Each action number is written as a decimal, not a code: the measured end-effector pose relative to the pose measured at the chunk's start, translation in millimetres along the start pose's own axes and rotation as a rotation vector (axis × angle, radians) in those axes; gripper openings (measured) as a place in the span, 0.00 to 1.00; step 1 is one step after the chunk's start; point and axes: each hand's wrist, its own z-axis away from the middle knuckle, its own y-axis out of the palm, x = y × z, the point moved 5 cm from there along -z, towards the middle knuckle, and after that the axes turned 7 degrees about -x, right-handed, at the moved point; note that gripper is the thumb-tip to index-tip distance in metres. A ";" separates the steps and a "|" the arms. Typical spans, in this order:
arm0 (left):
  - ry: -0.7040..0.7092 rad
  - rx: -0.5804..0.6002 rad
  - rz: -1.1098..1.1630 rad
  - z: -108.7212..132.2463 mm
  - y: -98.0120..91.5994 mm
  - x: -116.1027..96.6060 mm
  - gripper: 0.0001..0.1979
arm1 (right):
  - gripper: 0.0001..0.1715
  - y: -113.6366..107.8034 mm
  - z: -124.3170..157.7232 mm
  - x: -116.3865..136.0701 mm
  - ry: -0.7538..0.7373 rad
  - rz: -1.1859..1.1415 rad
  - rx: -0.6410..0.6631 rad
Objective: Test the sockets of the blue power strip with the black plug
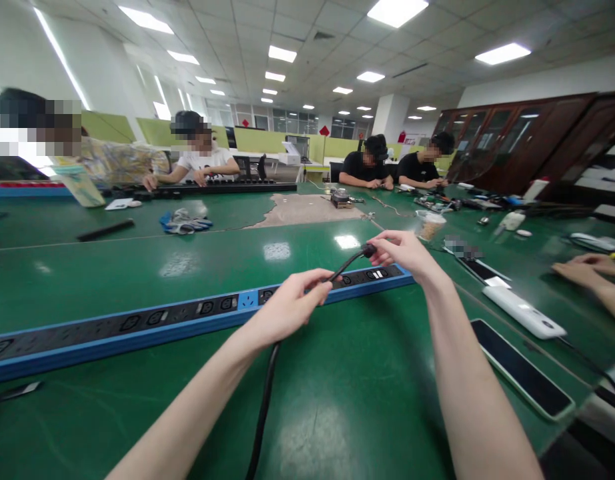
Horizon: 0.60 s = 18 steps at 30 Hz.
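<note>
A thick black power cord [265, 400] rises from the near table edge and passes through my left hand [300, 293], whose fingers are closed around it. The cord's black plug end [369, 250] is pinched between the fingertips of my right hand [395, 252]. Beneath and behind both hands lies a long blue and black power strip [182, 317], set slantwise across the green table. Several black sockets line its top, with one blue socket [248, 300] near the middle. The plug is held above the strip's right part, and its face is turned from view.
A phone [522, 367] and a white power strip [525, 311] lie right of my right arm. Another person's hands [590, 267] rest at the right edge. Gloves [185, 221], a black bar [106, 230] and cups [430, 225] are farther back. Several people sit across the table.
</note>
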 end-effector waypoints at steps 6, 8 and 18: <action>0.116 -0.145 -0.230 -28.0 -42.5 -13.1 0.26 | 0.21 15.3 7.6 -6.2 -0.135 0.059 0.318; 0.129 -0.171 -0.291 -42.3 -51.0 -7.6 0.26 | 0.22 22.4 7.0 -5.0 -0.175 0.102 0.306; -0.074 -0.437 -0.678 -87.1 -52.0 113.3 0.18 | 0.21 67.7 3.5 5.4 -0.266 0.877 0.084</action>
